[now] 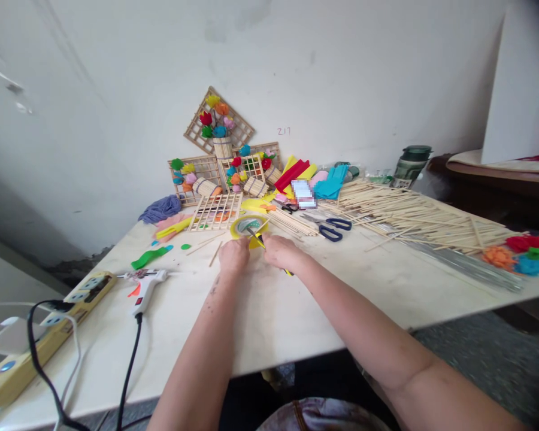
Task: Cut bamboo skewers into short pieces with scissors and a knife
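Observation:
My right hand (282, 251) is closed around a utility knife (260, 239) with a yellow and black body; its blade points up and left over a roll of yellow tape (236, 232). The knife's yellow tail end shows below the hand. Close beside it, my left hand (235, 254) is closed at the near edge of the tape roll; what its fingers grip is hidden. A short wooden stick (264, 226) slants across the roll's right side. Loose sticks (215, 254) lie just left of my left hand.
A glue gun (149, 290) and power strip (90, 290) with cords lie at left. Behind are stick lattices (215, 212) with felt flowers. Dark-handled scissors (335, 229), many wooden sticks (413, 212), metal wires (471, 266) and a bottle (412, 166) occupy the right.

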Available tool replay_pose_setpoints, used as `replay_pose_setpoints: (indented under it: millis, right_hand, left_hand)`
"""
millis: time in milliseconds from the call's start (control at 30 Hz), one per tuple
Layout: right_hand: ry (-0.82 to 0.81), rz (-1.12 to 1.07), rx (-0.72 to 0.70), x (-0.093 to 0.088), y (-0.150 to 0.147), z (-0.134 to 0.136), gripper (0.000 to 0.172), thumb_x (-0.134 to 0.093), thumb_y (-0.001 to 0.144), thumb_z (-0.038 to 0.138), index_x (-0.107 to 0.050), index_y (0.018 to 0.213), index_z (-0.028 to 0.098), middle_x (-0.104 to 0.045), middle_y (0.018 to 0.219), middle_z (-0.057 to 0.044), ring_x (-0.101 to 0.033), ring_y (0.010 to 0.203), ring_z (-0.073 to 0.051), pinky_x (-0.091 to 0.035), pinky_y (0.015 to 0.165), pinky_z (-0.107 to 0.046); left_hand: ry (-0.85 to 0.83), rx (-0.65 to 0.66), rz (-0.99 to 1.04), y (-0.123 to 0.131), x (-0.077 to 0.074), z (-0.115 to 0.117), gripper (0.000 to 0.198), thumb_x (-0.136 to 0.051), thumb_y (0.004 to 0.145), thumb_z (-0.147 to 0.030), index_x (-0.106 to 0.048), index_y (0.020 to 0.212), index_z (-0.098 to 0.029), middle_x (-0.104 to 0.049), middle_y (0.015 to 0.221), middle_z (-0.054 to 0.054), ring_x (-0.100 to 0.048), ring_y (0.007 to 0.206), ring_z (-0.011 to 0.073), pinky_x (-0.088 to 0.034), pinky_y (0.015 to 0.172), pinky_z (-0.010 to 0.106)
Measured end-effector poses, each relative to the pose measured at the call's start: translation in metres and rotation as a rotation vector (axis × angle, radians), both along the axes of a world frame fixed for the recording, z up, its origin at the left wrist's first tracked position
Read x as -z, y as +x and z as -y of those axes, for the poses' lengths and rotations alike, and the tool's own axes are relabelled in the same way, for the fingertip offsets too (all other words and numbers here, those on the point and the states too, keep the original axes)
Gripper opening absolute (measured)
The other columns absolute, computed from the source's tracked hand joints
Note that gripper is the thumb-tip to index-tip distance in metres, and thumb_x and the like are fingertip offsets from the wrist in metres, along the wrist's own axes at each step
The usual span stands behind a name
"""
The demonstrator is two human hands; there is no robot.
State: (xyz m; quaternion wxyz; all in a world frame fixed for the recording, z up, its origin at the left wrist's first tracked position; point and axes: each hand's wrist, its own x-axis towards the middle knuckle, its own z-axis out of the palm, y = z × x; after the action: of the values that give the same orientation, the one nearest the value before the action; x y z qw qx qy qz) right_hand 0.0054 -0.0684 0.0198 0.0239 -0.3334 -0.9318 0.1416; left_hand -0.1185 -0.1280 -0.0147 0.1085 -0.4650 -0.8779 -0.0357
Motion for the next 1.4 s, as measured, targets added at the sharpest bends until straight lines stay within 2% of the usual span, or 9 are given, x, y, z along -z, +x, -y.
replay_pose_setpoints:
  millis: [167,467,700,867,967,1033,1100,1233,1400]
  right_hand:
    - [0.011,0.010,0.023,0.000,0.002,0.004,0.050,-0.043,0.074,0.018,-0.037,0.124,0.011,-0.062,0.098,-0.016,-0.058,0.091,-0.025,-0.043,0.070,-0.031]
    - [0.028,0.025,-0.045,0.000,0.021,0.007,0.042,-0.041,0.078,0.019,-0.039,0.119,0.011,-0.062,0.099,-0.015,-0.058,0.089,-0.025,-0.043,0.067,-0.030]
    - [-0.052,0.016,-0.030,-0.008,0.010,0.006,0.040,-0.043,0.079,0.021,-0.041,0.117,0.009,-0.064,0.090,-0.014,-0.061,0.073,-0.020,-0.042,0.062,-0.027]
    - [-0.048,0.006,-0.009,-0.002,0.000,0.000,0.053,-0.043,0.079,0.024,-0.031,0.128,0.010,-0.063,0.093,-0.014,-0.060,0.079,-0.021,-0.042,0.065,-0.028]
    - [-0.030,-0.028,-0.049,0.007,0.006,-0.003,0.065,-0.044,0.077,0.026,-0.019,0.135,0.010,-0.060,0.103,-0.016,-0.058,0.089,-0.024,-0.041,0.068,-0.029]
    - [-0.048,-0.046,-0.071,0.012,0.011,-0.004,0.074,-0.047,0.074,0.023,-0.011,0.137,0.011,-0.058,0.106,-0.017,-0.057,0.089,-0.024,-0.041,0.065,-0.027]
    - [-0.071,-0.079,-0.087,0.015,0.016,-0.005,0.073,-0.050,0.071,0.021,-0.017,0.136,0.013,-0.059,0.104,-0.015,-0.058,0.087,-0.022,-0.041,0.063,-0.025]
    - [-0.037,-0.141,-0.115,0.014,0.020,-0.008,0.054,-0.051,0.073,0.025,-0.038,0.125,0.018,-0.062,0.098,-0.009,-0.058,0.086,-0.020,-0.040,0.064,-0.023]
    - [0.104,-0.061,-0.067,0.009,0.021,-0.008,0.051,-0.043,0.080,0.035,-0.034,0.129,0.021,-0.064,0.095,-0.009,-0.058,0.086,-0.023,-0.040,0.064,-0.027]
  left_hand:
    - [0.024,-0.044,-0.004,0.002,0.002,0.001,0.043,-0.022,0.087,-0.039,-0.059,0.098,-0.019,-0.064,0.084,0.012,-0.060,0.081,0.0223,-0.043,0.068,0.032]
    - [0.053,-0.048,0.040,0.000,0.005,0.000,0.043,-0.023,0.086,-0.040,-0.060,0.095,-0.021,-0.064,0.083,0.010,-0.060,0.081,0.0222,-0.044,0.067,0.032]
    - [0.005,-0.016,-0.002,0.001,0.000,0.001,0.043,-0.022,0.087,-0.038,-0.060,0.097,-0.020,-0.064,0.083,0.010,-0.060,0.081,0.0205,-0.043,0.068,0.030]
    - [0.007,-0.029,0.010,0.002,0.000,0.001,0.044,-0.021,0.087,-0.039,-0.059,0.099,-0.020,-0.064,0.086,0.011,-0.060,0.083,0.0213,-0.043,0.069,0.031]
    - [0.020,-0.053,0.024,0.003,0.002,0.000,0.044,-0.021,0.087,-0.040,-0.059,0.098,-0.020,-0.064,0.086,0.011,-0.060,0.083,0.0213,-0.043,0.069,0.031]
    - [0.040,-0.054,0.032,0.002,0.002,0.000,0.044,-0.021,0.087,-0.040,-0.060,0.096,-0.020,-0.064,0.085,0.011,-0.060,0.082,0.0215,-0.044,0.068,0.031]
    - [0.058,-0.050,0.046,0.002,0.003,0.000,0.044,-0.021,0.087,-0.039,-0.060,0.096,-0.020,-0.064,0.084,0.011,-0.060,0.081,0.0214,-0.044,0.068,0.031]
    - [0.075,-0.044,0.055,0.000,0.004,0.000,0.043,-0.022,0.086,-0.039,-0.060,0.094,-0.020,-0.064,0.082,0.010,-0.060,0.080,0.0208,-0.044,0.067,0.031]
    - [0.072,-0.054,0.034,-0.001,0.005,0.000,0.043,-0.023,0.086,-0.040,-0.060,0.093,-0.021,-0.065,0.082,0.009,-0.061,0.080,0.0213,-0.044,0.066,0.031]
